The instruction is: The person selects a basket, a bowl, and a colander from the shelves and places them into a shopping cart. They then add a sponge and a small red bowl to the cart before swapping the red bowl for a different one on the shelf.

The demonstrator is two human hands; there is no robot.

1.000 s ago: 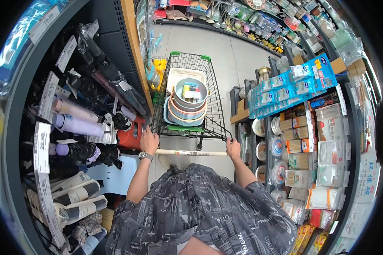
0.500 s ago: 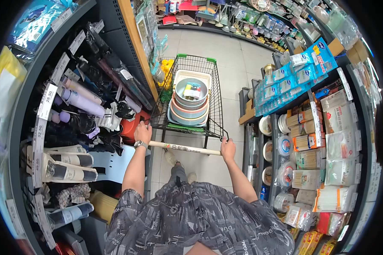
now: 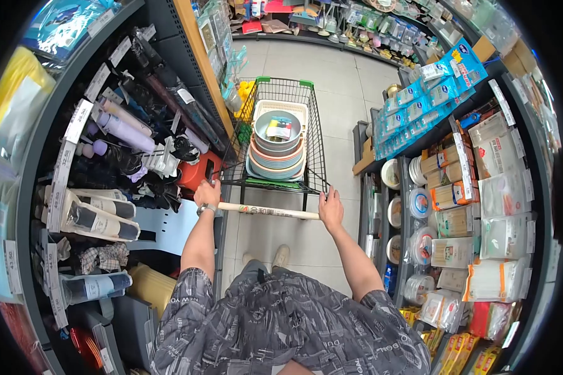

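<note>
1. Left hand [image 3: 207,195], right hand [image 3: 331,210]: fingers bent, slightly parted, at handle ends; closure underneath, cannot tell.
2. Handle [image 3: 270,212]: pale, printed.
3. Shopping cart [image 3: 286,79]: black wire, green corners, beyond hands.
4. Basins [image 3: 276,160]: stacked inside, grey uppermost.

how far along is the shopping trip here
Already done: a stack of basins and a white plastic basket sit in the wire cart. In hand: the left hand and right hand are at opposite ends of the cart's push handle. Left: how much remains can't be told; the cart is in an aisle between stocked shelves, with no checkout in view.
</note>
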